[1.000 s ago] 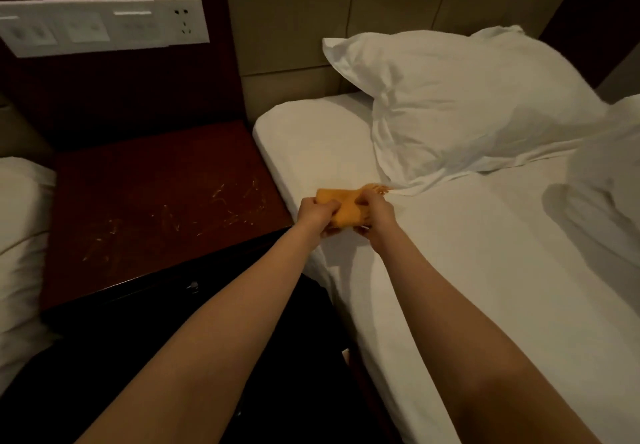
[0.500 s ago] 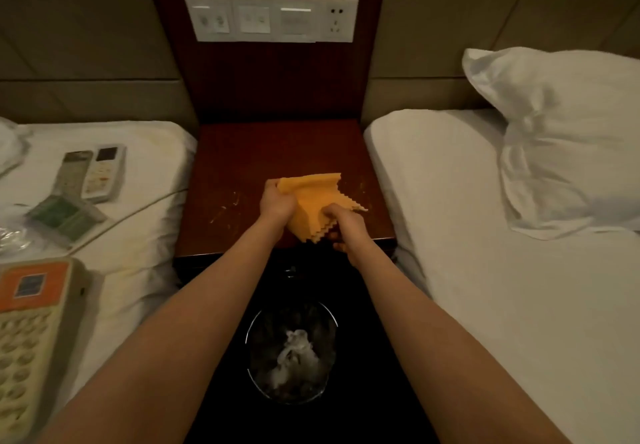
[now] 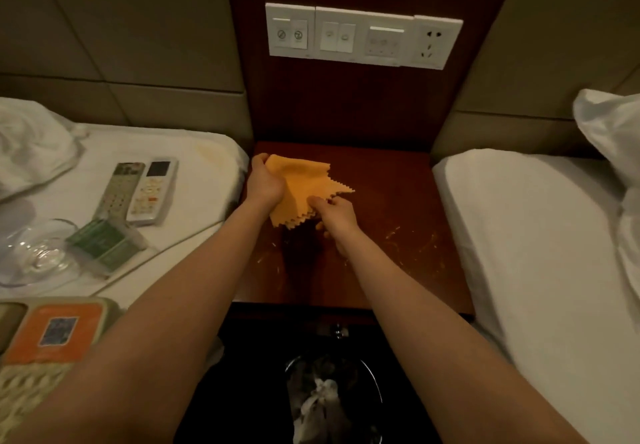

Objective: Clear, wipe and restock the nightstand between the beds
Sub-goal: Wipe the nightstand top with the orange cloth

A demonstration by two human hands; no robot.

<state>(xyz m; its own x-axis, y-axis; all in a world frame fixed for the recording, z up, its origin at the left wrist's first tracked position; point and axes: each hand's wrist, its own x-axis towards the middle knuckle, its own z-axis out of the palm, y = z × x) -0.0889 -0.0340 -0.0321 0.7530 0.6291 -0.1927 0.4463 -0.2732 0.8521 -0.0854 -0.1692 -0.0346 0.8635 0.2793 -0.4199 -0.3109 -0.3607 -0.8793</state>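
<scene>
Wiping looks to be the step in hand: over the nightstand's (image 3: 398,184) back-left, the left hand (image 3: 265,184) curls round the orange cloth (image 3: 304,187) and the right hand (image 3: 334,213) pinches its zigzag edge, so next it likely needs pressing flat and sweeping across the pale specks (image 3: 394,232).

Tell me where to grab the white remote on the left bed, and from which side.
Probably take the white remote from above, pinching its far end across the width: it lies flat, the grey remote crowds its left edge and a green packet sits by its near end.
</scene>
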